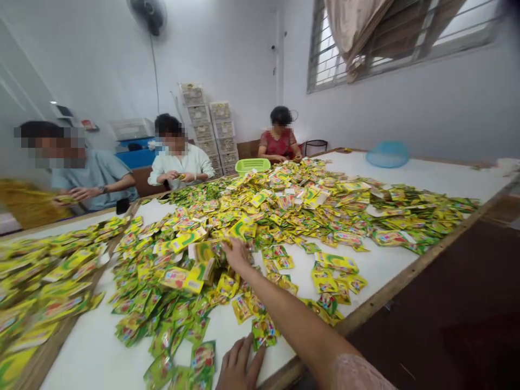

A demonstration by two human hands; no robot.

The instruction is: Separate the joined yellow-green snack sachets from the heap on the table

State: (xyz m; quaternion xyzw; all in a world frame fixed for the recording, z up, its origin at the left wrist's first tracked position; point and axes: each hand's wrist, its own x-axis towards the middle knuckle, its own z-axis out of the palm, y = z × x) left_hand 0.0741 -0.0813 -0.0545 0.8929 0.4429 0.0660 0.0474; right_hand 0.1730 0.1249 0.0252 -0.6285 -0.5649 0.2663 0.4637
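My right hand [236,255] reaches far forward into a heap of small yellow and green sachets [211,206]. Its fingers are bent together at the heap, beside a bundle of folded yellow packs [203,265]; what they grip is blurred and partly hidden. Near the front edge, my left hand [239,365] rests with fingers stretched and slightly apart. Its fingertips lie at a green-yellow sachet [264,331] on the white tabletop [221,322]. To its left lies a green sachet with a red picture [203,357].
A green basket [252,166] and a blue mesh cover [388,154] stand at the far side. Long yellow packs [52,281] lie beyond a wooden strip on the left. Three people sit across the table, hands at packets. A wooden rim [390,287] edges the table.
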